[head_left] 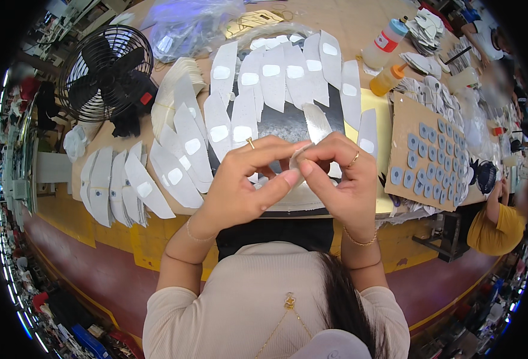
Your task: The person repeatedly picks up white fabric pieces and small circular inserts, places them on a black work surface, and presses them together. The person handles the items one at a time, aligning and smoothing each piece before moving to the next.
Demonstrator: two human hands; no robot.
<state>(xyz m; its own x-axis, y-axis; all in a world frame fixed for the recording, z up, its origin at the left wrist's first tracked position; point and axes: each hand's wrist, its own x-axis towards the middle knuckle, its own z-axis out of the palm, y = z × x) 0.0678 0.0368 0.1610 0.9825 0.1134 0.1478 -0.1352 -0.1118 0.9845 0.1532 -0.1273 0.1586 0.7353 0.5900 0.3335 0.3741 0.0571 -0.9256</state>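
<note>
Above the near edge of the dark work board (273, 124), I pinch a pale, strip-like fabric piece (318, 124) between both hands. My left hand (240, 179) has its thumb and forefinger closed on the piece's near end, which is bent or folded there. From the other side my right hand (346, 179) grips the same end, thumb against forefinger. The piece's far end sticks up past my fingers over the board. Around it lie several light grey fabric panels (273, 84), many bearing a white rounded patch (295, 72). My fingers hide part of the held end.
A black fan (105, 72) stands at the left, near stacked panels (101, 185). Far right are a clear bottle (384, 45) with a blue cap and a yellow-orange bottle (387, 79). A cardboard sheet (404, 113) carries small grey-blue pieces. Another person's yellow sleeve (500, 230) shows at the right.
</note>
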